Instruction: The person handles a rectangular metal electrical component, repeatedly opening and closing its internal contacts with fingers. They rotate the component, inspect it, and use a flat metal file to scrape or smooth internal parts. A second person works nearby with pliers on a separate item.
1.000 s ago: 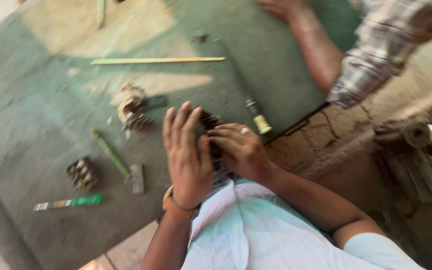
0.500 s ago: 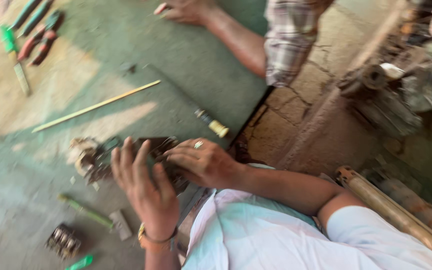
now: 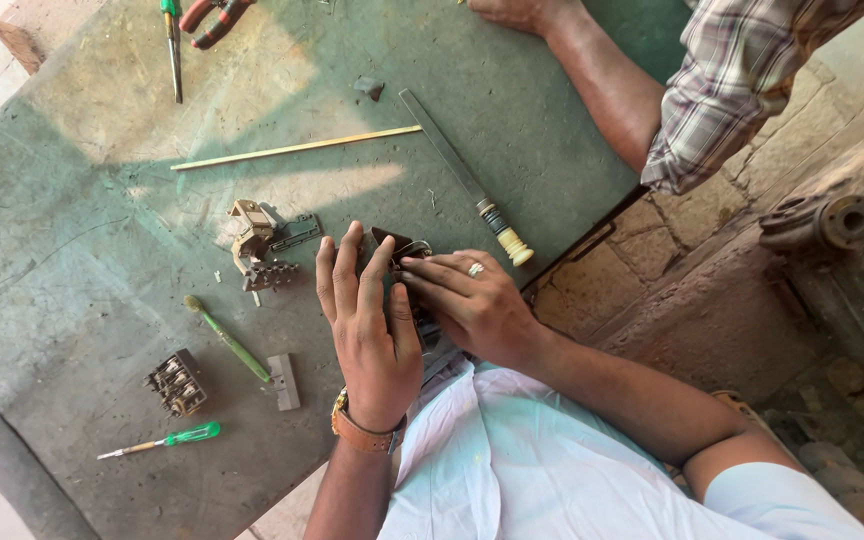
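Note:
My left hand (image 3: pixel 367 325), with a watch at the wrist, lies with fingers stretched over a small dark part (image 3: pixel 400 245) at the near edge of the green metal table (image 3: pixel 72 250). My right hand (image 3: pixel 474 302), with a ring on one finger, presses its fingertips on the same part from the right. Most of the part is hidden under both hands. A beige broken switch piece (image 3: pixel 252 245) lies just left of my left hand.
A file with a cream handle (image 3: pixel 467 180) and a thin wooden stick (image 3: pixel 292 150) lie beyond my hands. A green-handled screwdriver (image 3: pixel 227 338), a grey block (image 3: pixel 284 382), a terminal block (image 3: pixel 177 383) and a small green screwdriver (image 3: pixel 162 440) lie left. Another person's arm (image 3: pixel 592 70) rests at the top.
The view has swung and steadied. Both my hands stay together on the dark part at the table's near edge.

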Motion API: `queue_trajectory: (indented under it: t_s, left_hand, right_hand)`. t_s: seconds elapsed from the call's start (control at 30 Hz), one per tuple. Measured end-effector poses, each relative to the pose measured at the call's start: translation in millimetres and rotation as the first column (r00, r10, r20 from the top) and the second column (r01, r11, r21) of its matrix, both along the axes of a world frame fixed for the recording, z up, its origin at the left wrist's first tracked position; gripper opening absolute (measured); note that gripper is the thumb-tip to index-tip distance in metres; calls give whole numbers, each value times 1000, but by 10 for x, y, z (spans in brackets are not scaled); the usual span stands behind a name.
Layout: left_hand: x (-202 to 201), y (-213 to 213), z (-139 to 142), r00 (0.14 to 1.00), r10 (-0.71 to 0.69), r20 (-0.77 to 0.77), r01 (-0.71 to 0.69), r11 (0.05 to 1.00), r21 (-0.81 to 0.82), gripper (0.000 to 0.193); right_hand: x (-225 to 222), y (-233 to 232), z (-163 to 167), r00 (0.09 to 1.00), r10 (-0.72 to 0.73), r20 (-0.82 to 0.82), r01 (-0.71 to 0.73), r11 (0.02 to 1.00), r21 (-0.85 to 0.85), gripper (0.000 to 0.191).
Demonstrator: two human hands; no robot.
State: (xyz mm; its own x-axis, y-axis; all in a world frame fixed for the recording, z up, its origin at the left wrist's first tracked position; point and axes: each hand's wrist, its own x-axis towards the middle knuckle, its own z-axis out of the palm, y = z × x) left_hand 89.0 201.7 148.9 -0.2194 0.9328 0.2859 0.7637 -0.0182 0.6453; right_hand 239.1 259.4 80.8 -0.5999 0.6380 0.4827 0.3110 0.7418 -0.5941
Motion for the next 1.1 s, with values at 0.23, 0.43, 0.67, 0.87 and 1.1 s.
queue_trajectory:
  t_s: [0.23, 0.43, 0.67, 0.87, 1.1]
  left_hand:
    - [-10, 4, 1, 1000, -7, 22, 7, 1000, 14, 39]
    - [20, 36, 0, 1000, -6, -4, 6, 1000, 18, 39]
    - [24, 35, 8, 1000, 3, -13, -3, 1000, 15, 39]
    - [21, 27, 4, 1000, -2, 2, 2, 1000, 14, 40]
    - [-22, -8, 2, 1000, 9, 10, -9, 1000, 20, 41]
  right_hand:
    - [60, -87, 98, 984, -10, 180, 5, 999, 33, 48]
    - [29, -35, 63, 981, 3, 196, 6, 999, -46, 59]
    - [97, -116, 34, 974, -14, 225, 14, 1000, 5, 55]
    - [79, -96, 49, 979, -8, 203, 20, 998, -54, 56]
    - [90, -132, 50, 975, 12, 223, 0, 999, -54, 56]
